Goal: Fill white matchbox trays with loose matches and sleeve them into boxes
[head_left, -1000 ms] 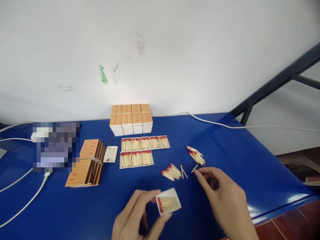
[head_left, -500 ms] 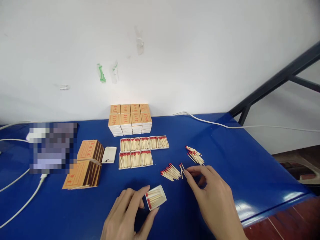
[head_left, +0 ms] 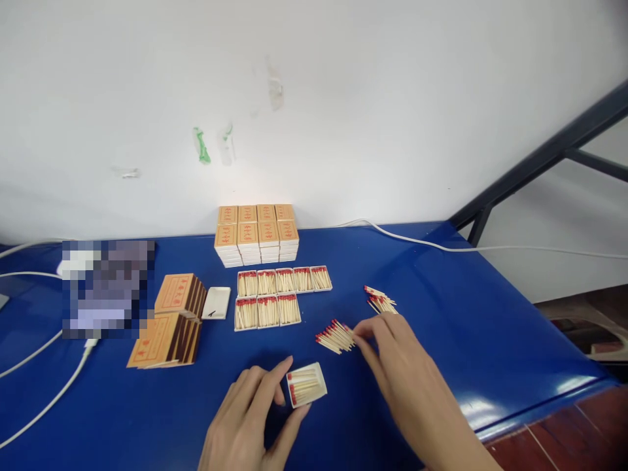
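Observation:
My left hand (head_left: pixel 250 415) steadies a small white matchbox tray (head_left: pixel 321 383) between thumb and fingers. Several red-headed matches (head_left: pixel 304 386) lie inside it, with bare tray floor showing. My right hand (head_left: pixel 400 366) has thumb and index finger pinched on matches at the right edge of a loose match pile (head_left: pixel 335 337); how many it grips is hidden. Behind that hand, a second match pile (head_left: pixel 380 301) is partly covered. Two rows of filled matchbox trays (head_left: pixel 266 313) sit farther back.
Closed matchboxes (head_left: pixel 256 232) are stacked against the wall. At left stand matchbox sleeves (head_left: pixel 174 294), beside a white tray (head_left: pixel 216 304) with a dark mark or bit in it. A blurred flat item (head_left: pixel 112 281) and white cables (head_left: pixel 59 399) lie far left on the blue table (head_left: pixel 441 281).
My right hand has moved left to the nearer pile's edge. The separate matches by its fingertips no longer show apart. My left hand and its tray stay almost in place.

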Action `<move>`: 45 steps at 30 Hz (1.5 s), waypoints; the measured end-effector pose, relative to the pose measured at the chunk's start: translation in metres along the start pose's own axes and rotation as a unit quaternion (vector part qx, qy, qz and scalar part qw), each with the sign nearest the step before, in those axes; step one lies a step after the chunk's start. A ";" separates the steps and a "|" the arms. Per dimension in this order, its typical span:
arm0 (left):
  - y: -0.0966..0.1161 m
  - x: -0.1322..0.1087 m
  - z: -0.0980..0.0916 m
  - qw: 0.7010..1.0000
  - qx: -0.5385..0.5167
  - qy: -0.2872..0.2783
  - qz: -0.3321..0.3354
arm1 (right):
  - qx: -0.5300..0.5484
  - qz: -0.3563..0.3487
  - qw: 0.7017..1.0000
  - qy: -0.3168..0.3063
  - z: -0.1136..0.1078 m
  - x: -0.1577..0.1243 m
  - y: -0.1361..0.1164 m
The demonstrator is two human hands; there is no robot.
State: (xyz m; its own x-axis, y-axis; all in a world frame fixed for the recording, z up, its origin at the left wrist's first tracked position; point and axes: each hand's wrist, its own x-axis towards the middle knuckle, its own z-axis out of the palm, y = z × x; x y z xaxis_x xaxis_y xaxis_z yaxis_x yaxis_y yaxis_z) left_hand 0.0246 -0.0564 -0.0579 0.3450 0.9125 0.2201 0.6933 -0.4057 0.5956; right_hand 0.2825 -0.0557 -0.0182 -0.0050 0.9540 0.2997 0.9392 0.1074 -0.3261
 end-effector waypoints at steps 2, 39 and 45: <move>0.000 0.001 -0.001 1.000 -0.007 -0.005 -0.001 | 0.036 -0.060 0.997 -0.017 0.003 -0.002 -0.019; -0.002 0.003 -0.004 1.000 -0.013 -0.015 0.011 | -0.063 0.000 0.998 -0.010 0.007 0.008 0.003; -0.004 0.007 -0.009 0.999 -0.011 -0.025 0.043 | -0.047 -0.105 0.992 -0.043 0.004 0.002 -0.019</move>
State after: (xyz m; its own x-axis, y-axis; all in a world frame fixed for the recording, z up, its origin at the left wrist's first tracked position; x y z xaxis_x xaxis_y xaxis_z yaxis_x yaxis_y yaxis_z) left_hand 0.0188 -0.0476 -0.0514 0.4339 0.8707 0.2318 0.6464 -0.4800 0.5931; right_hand 0.2637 -0.0543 -0.0150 -0.2302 0.9338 0.2737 0.9421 0.2844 -0.1779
